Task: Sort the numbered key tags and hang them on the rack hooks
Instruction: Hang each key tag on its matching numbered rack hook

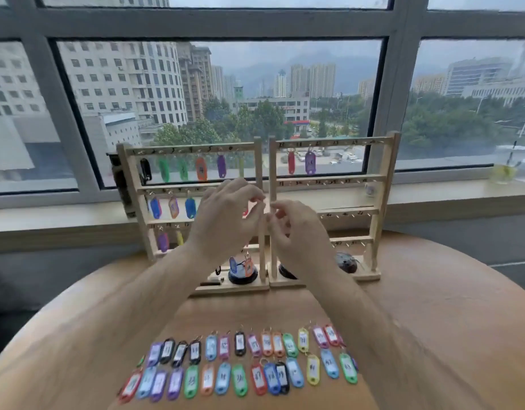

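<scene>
Both hands meet before the two racks, fingertips drawn close.
The left hand [222,220] and right hand [296,229] curl narrow by the centre posts of the left rack [131,179] and right rack [384,184]. I cannot tell whether they pinch a tag. Best to steady the ring, then slip it straight over its numbered hook. Unsorted key tags [240,365] lie in rows near the counter [432,321] edge, with bare wood between rows and racks.

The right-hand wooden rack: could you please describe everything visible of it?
The right-hand rack is pale wood: two uprights, cross rails lined with hooks and handwritten numbers, a base. It stands upright on the round table beside the left-hand rack. A red tag and a purple tag hang from its top rail.
</scene>
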